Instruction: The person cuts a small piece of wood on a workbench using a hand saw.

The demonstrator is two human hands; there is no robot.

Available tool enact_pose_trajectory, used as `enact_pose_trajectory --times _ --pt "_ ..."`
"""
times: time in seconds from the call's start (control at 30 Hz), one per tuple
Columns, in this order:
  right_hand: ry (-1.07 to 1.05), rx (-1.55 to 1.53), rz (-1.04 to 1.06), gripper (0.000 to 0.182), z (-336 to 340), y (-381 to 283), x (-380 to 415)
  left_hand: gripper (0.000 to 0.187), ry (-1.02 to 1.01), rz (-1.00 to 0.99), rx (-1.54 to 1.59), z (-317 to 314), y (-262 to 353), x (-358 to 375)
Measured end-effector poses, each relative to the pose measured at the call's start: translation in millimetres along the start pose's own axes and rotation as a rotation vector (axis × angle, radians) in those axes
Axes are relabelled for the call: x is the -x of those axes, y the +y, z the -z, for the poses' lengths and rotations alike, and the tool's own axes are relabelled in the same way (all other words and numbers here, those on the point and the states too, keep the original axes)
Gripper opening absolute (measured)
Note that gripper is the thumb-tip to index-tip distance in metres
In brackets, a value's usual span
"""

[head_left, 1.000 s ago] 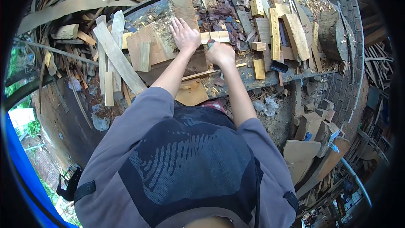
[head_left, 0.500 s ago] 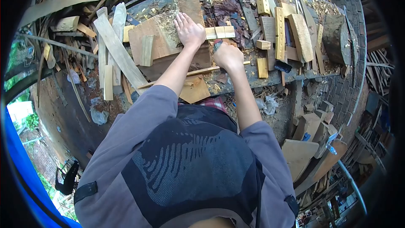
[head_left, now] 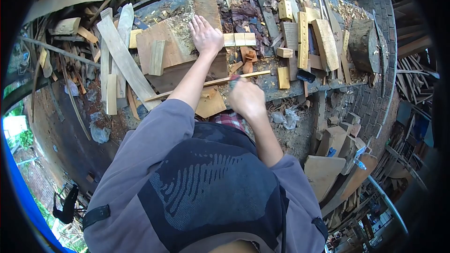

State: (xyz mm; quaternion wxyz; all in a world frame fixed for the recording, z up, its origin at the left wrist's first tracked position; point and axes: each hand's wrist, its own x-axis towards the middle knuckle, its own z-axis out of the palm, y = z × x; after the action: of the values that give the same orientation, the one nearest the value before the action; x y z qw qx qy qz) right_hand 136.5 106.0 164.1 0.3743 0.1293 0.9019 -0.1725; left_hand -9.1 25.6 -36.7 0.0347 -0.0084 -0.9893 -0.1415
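Observation:
My left hand (head_left: pixel 206 36) lies flat with fingers stretched out on a broad rough board (head_left: pixel 180 42) on the workbench. From beside that hand a pale wood strip (head_left: pixel 240 40) sticks out to the right, with thin cross lines on it. Nearer my body, my right hand (head_left: pixel 247 98) is closed around a red and dark handle (head_left: pixel 234 79), apparently a saw's; its blade is hard to make out. A long thin stick (head_left: pixel 253 74) lies just beyond this hand. Small reddish-brown wood pieces (head_left: pixel 248 61) sit between the strip and the stick.
Yellow blocks with holes (head_left: pixel 303 40), a thick pale block (head_left: pixel 325 44) and a log round (head_left: pixel 364 46) occupy the bench's right side. Long grey planks (head_left: pixel 126 58) lean at left. Offcuts (head_left: pixel 323 173) are heaped on the ground at right, near a plastic bag (head_left: pixel 287 118).
My right hand has drawn back toward my body, away from the pale strip, with the handle in it. My left hand stays flat on the board. The view has shifted slightly.

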Motion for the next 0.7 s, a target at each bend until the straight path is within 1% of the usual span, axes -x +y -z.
enact_pose_trajectory --times 0.07,0.1,0.13,0.2,0.3,0.4,0.43,0.47,0.53,0.57,0.63,0.7 --pt "0.059 -0.046 -0.144 0.039 8.2 18.1 10.5 0.072 0.003 0.006 0.011 -0.3 1.3 -1.1" --pt "0.006 -0.051 -0.113 0.049 13.6 29.1 11.6 0.072 0.004 0.007 0.016 0.2 1.2 -1.0" --pt "0.013 -0.086 -0.097 0.052 16.7 34.7 12.0 0.072 0.005 0.007 0.021 0.9 1.1 0.1" --pt "0.126 -0.129 -0.034 0.047 10.6 40.5 15.7 0.072 0.008 0.012 0.034 2.2 1.7 1.4" --pt "0.233 -0.056 0.038 0.042 2.1 35.6 21.6 0.072 -0.007 0.024 0.042 4.0 1.7 -0.4" --pt "0.330 -0.036 0.024 0.032 2.2 25.9 15.2 0.072 -0.004 0.015 0.034 2.3 1.8 -1.4" --pt "0.362 -0.053 0.001 0.023 2.9 20.5 5.8 0.072 0.003 0.009 0.032 1.8 1.4 -1.9" --pt "0.433 -0.035 0.002 0.021 -0.2 17.0 -9.3 0.072 0.005 0.002 0.031 1.6 0.8 0.4" --pt "0.460 -0.028 0.027 0.022 -16.4 22.6 -60.3 0.072 0.009 0.008 0.037 0.5 2.1 -0.1" --pt "0.463 -0.021 0.024 0.022 -16.8 23.4 -67.4 0.072 0.011 0.017 0.044 0.9 2.8 0.6" --pt "0.470 -0.005 0.030 0.023 -11.4 18.5 -73.5 0.072 0.021 0.033 0.044 0.5 1.7 -2.5" --pt "0.400 -0.037 -0.020 0.026 -2.6 18.6 -42.8 0.073 0.021 0.043 0.034 -1.1 2.0 -0.4"
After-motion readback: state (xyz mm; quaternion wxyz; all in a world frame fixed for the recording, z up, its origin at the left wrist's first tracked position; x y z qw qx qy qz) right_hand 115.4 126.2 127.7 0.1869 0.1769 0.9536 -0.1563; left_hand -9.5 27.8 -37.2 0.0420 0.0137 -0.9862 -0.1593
